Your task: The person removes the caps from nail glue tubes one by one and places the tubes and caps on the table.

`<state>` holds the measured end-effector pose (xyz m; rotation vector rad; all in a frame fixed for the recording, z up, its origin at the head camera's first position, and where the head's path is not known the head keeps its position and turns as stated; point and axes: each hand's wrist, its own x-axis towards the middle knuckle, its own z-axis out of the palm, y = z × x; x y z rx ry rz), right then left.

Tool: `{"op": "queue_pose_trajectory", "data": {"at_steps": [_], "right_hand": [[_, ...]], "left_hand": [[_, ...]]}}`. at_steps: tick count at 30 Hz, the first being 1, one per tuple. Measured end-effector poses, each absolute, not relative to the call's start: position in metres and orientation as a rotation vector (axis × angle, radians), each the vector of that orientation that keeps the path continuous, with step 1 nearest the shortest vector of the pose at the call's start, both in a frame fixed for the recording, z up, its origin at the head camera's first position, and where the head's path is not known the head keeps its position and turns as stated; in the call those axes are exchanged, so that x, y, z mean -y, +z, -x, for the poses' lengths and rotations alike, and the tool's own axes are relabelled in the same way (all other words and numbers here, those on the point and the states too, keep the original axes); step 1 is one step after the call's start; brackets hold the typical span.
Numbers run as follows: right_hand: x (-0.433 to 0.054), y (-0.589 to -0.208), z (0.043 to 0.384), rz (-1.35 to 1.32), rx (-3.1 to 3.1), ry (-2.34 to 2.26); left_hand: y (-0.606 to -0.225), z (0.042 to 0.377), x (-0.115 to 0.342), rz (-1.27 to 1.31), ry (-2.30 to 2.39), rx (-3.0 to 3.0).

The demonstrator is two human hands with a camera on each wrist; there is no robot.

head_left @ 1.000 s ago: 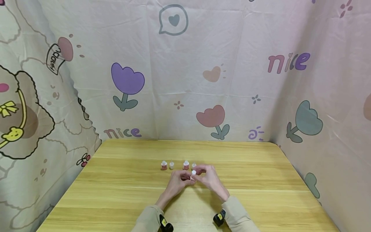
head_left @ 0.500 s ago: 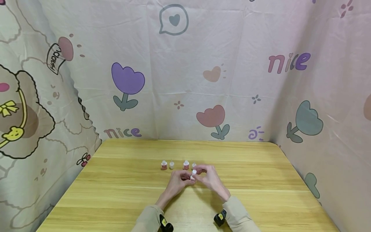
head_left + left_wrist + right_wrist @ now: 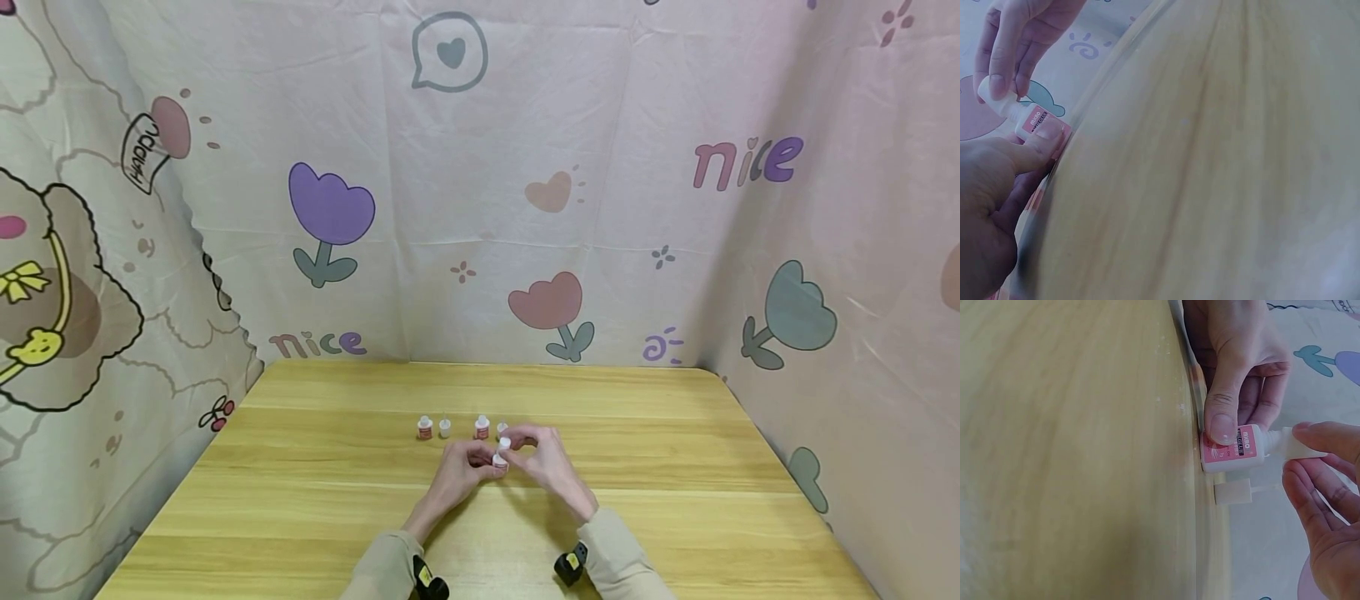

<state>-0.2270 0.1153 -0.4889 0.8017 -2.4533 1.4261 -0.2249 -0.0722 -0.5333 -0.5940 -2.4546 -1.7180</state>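
Near the middle of the table, my left hand (image 3: 455, 475) pinches a small white bottle (image 3: 1238, 464) with a pink label, thumb across the label. The bottle stands upright, its base at the tabletop. My right hand (image 3: 551, 463) holds a white cap (image 3: 505, 444) between thumb and fingers. That cap sits just above the bottle's neck, and a ridged part of the neck shows below it in the right wrist view. Whether the cap's stem is still inside the bottle cannot be seen.
Behind my hands stand two similar bottles, one at left (image 3: 425, 430) and one in the middle (image 3: 482, 429). Beside each is a white cap, the left cap (image 3: 445, 428) and the right cap (image 3: 502, 428), stems upward. A printed cloth (image 3: 457, 208) hangs behind the wooden table (image 3: 315, 500).
The cap in my right hand has risen slightly and shifted a little right from the bottle. My left hand and its bottle have stayed in place.
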Motion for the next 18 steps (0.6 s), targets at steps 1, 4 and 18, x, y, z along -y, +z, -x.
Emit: {"op": "queue_pose_trajectory", "data": {"at_steps": [1, 4, 18], "right_hand": [[-0.115, -0.489, 0.227, -0.797, 2.453, 1.436], [-0.116, -0.489, 0.226, -0.78, 2.448, 1.476], [-0.113, -0.467, 0.213, -0.67, 2.464, 1.574]], "left_hand": [[-0.533, 0.225, 0.072, 0.596, -1.717, 2.454], [-0.533, 0.225, 0.072, 0.598, -1.708, 2.456], [-0.535, 0.225, 0.072, 0.606, -1.711, 2.452]]}}
